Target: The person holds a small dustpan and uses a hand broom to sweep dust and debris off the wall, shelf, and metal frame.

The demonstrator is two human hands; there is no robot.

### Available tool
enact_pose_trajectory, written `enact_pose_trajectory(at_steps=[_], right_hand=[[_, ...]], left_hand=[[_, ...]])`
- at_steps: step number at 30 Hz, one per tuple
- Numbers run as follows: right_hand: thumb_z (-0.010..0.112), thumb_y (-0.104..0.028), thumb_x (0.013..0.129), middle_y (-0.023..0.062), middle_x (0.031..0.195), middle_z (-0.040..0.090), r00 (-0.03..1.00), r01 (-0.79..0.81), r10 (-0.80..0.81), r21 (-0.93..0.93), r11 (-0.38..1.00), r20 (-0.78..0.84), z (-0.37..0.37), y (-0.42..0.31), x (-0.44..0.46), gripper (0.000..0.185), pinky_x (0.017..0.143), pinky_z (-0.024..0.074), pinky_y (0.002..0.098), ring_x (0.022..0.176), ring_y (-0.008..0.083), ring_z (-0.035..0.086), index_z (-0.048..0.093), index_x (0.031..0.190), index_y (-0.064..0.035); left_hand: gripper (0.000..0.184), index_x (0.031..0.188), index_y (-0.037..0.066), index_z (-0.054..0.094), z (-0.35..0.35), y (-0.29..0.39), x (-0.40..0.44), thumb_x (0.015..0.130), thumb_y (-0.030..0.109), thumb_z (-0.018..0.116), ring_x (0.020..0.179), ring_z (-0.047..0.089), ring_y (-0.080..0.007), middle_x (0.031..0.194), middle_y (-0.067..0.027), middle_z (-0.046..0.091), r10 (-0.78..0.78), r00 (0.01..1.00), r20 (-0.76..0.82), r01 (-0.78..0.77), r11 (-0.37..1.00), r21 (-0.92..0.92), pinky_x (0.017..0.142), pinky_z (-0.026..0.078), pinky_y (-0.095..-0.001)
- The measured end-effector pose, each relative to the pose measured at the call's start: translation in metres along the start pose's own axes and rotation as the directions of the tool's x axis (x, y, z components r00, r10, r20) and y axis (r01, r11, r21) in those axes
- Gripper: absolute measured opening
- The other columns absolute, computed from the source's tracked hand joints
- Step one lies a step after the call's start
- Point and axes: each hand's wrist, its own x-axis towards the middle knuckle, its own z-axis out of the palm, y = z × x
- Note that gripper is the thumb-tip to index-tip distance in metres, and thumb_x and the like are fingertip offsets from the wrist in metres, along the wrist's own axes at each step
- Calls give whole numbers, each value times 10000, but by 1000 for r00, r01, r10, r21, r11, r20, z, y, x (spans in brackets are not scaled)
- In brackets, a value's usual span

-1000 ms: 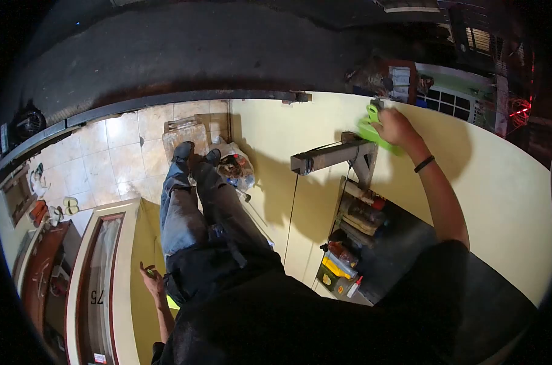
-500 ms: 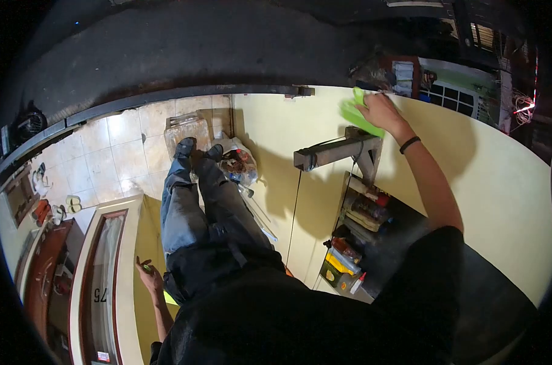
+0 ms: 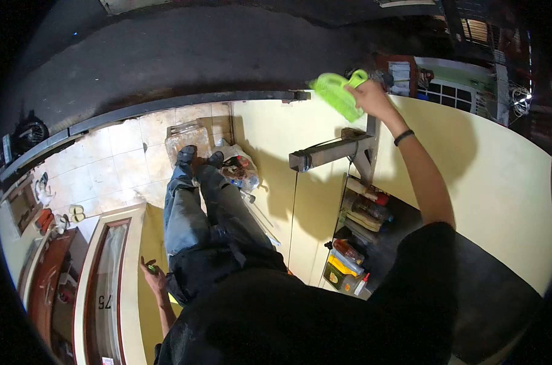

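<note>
My right hand (image 3: pixel 373 99) is raised and closed round the looped handle of a bright green hand brush (image 3: pixel 338 96). The brush is above the top edge of the pale yellow wall (image 3: pixel 270 121), just beyond a metal bracket (image 3: pixel 330 153); contact with the wall cannot be made out. Low beside my hip, my left hand (image 3: pixel 156 280) grips a small green handle (image 3: pixel 152 268). What it belongs to is mostly hidden by my body, with only a yellow-green sliver showing.
My feet are on a stained box-like stool (image 3: pixel 187 135) over a tiled floor (image 3: pixel 99 164). A plastic bag of odds and ends (image 3: pixel 239 169) leans beside it. Under the bracket, a shelf holds several bottles (image 3: pixel 347 250). A door frame (image 3: pixel 136 243) stands close by my left hand.
My right hand has carried the brush left and outward from above the bracket, and its bristles now show more. My left hand has barely moved.
</note>
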Motion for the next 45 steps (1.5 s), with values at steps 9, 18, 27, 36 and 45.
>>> enact_pose_trajectory(at_steps=[9, 18, 27, 36, 45], right_hand=[[712, -286, 942, 249, 931, 710, 904, 37, 31, 151, 988, -426, 31, 61, -208, 334, 770, 550, 448, 888, 402, 710, 696, 1090, 13], [733, -283, 928, 243, 761, 683, 577, 195, -17, 117, 974, -816, 15, 84, -191, 311, 615, 521, 457, 701, 419, 685, 730, 1005, 19], [790, -323, 837, 280, 848, 698, 947, -304, 280, 153, 940, 160, 72, 95, -351, 423, 724, 553, 526, 809, 485, 684, 712, 893, 88], [689, -135, 868, 258, 895, 702, 656, -211, 589, 635, 743, -472, 121, -23, -267, 211, 720, 545, 525, 838, 446, 694, 721, 1034, -8], [677, -210, 995, 178, 866, 736, 754, 68, 507, 818, 572, -417, 119, -65, -281, 254, 684, 559, 423, 774, 239, 723, 710, 1012, 42]], left_hand=[[643, 1548, 19, 325, 3, -51, 14, 926, -11, 486, 917, 674, -299, 1116, -166, 681, -43, 999, -11, 42, 991, -124, 777, 542, -375], [950, 1573, 42, 263, 6, -16, 80, 751, -6, 736, 677, 589, -174, 1093, -159, 671, 169, 986, 13, -155, 934, -323, 602, 498, -314], [648, 1527, -2, 348, -15, 6, 93, 908, 0, 539, 953, 680, -290, 1098, -219, 692, 258, 962, -92, -265, 961, -74, 822, 543, -362], [623, 1512, -13, 333, -17, 12, 141, 964, 119, 596, 926, 680, -334, 1048, -191, 707, 200, 979, 39, -202, 975, 89, 794, 530, -444], [658, 1519, 11, 317, -25, 61, 150, 895, -19, 524, 797, 666, -259, 1034, -153, 725, 339, 939, -64, -340, 941, -1, 693, 526, -371]])
